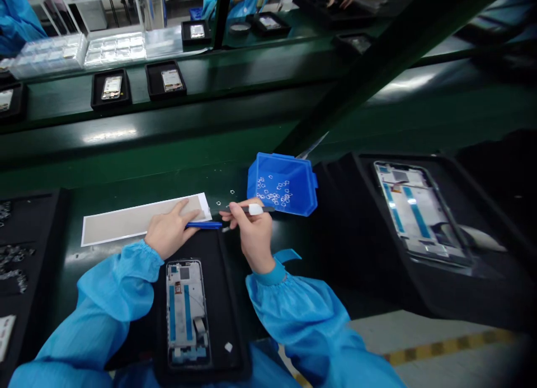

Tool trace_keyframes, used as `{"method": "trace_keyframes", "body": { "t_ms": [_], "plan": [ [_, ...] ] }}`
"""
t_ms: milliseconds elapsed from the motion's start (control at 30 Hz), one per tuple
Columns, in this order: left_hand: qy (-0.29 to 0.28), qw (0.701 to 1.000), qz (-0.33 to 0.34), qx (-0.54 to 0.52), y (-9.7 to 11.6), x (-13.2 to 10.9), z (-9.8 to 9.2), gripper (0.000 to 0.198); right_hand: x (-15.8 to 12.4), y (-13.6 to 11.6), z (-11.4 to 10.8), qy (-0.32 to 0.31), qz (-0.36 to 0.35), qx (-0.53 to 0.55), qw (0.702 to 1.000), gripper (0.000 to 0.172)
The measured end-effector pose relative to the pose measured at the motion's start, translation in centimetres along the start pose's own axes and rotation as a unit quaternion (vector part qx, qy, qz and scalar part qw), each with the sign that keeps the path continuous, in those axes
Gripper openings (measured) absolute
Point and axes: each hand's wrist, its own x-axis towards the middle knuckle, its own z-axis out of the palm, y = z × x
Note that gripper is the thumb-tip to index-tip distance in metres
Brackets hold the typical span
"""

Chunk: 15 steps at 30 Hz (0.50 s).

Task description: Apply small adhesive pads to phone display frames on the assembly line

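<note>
My left hand [170, 230] presses its spread fingertips on a pale strip sheet [117, 225] with a white border. A slim blue pen-like tool [205, 225] sticks out to the right from under its thumb side, held there. My right hand [257, 237] pinches dark tweezers [265, 209] with a white wrap around them; their tips point left at the sheet's right end. Whether anything sits in the tips is too small to tell. Below my hands a phone frame [187, 315] with blue strips lies in a black tray [229, 298], a small white piece [228, 347] beside it.
A blue bin [308, 181] with many small white rings stands right of my hand. A few rings [232, 192] lie on the green table. Another phone frame [419, 209] rests in a black tray at right. Black trays [111, 105] with phones line the conveyor; co-workers sit beyond.
</note>
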Motion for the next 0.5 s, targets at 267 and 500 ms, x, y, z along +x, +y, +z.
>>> {"method": "trace_keyframes", "body": {
  "t_ms": [267, 500],
  "plan": [
    [-0.024, 0.984, -0.024, -0.175, -1.4, -5.8, 0.1, 0.022, -8.3, -0.3, -1.2, -0.079, 0.069, -0.042, 0.994, 0.028],
    [-0.058, 0.977, -0.014, -0.204, -1.0, -6.2, 1.8, 0.023, -9.7, -0.2, -0.1, -0.086, -0.063, -0.226, 0.968, 0.022]
  ]
}}
